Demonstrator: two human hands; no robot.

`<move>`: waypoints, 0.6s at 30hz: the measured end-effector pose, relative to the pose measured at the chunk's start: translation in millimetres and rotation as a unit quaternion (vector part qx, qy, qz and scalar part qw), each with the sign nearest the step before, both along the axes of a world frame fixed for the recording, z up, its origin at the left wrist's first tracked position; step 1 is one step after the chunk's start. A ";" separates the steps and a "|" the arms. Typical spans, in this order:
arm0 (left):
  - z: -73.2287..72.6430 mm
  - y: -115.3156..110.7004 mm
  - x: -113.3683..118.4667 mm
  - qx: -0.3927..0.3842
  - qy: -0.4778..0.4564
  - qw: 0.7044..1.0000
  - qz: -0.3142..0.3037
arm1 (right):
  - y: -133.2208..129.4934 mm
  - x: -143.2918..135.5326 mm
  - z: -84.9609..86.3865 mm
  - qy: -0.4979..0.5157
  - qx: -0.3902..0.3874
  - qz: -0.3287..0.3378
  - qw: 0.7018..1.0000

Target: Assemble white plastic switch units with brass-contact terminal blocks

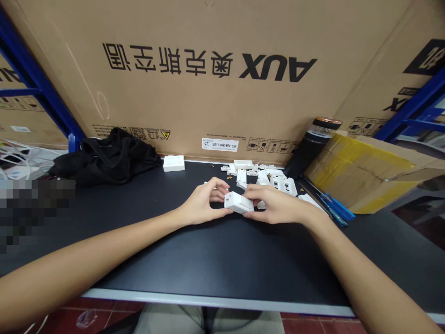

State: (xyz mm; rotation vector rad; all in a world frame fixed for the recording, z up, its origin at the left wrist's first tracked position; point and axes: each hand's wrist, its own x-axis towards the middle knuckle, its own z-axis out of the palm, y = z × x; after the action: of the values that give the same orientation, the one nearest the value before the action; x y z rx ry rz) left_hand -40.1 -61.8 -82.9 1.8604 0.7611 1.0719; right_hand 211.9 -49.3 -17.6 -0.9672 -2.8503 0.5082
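Note:
Between my two hands, above the dark tabletop, is a small white plastic box (238,203), tilted slightly down to the right. My left hand (207,202) has its thumb and fingers at the box's left end. Around the right end, the thumb and fingers of my right hand (269,203) are closed. Just behind my hands lie several white plastic parts (241,177), some partly hidden by my right hand. White housings with dark slots (284,184) sit to the right of them.
A white box stack (174,163) and a black cloth bag (113,155) are at the back left. On the right stand a black bottle (308,150) and a taped carton (368,171), with blue-handled tools (335,207) before it. Large cardboard (208,102) rises behind the table (208,264).

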 end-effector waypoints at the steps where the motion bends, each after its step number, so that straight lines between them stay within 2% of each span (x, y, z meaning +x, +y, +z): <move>1: -0.1 0.3 -0.2 -0.004 0.000 1.000 0.000 | 0.3 -0.1 -0.5 -0.002 0.000 -0.001 1.000; 8: -0.5 -1.1 -0.6 -0.039 0.000 0.999 -0.028 | -2.3 -5.8 -6.7 -0.018 0.005 -0.012 1.000; 14: -1.0 3.5 -3.6 -0.137 -0.019 0.985 -0.102 | -9.8 -16.7 -14.1 -0.056 0.076 -0.024 0.995; 18: -2.7 10.6 -6.3 -0.165 -0.016 0.981 -0.103 | -10.3 -18.9 -20.3 -0.045 0.102 -0.035 0.993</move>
State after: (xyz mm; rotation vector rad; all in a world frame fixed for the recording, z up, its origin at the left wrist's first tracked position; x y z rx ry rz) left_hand -46.4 -51.2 -85.6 1.5957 0.6662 0.7901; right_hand 193.0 -59.6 -37.9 -1.0711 -2.8618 0.1673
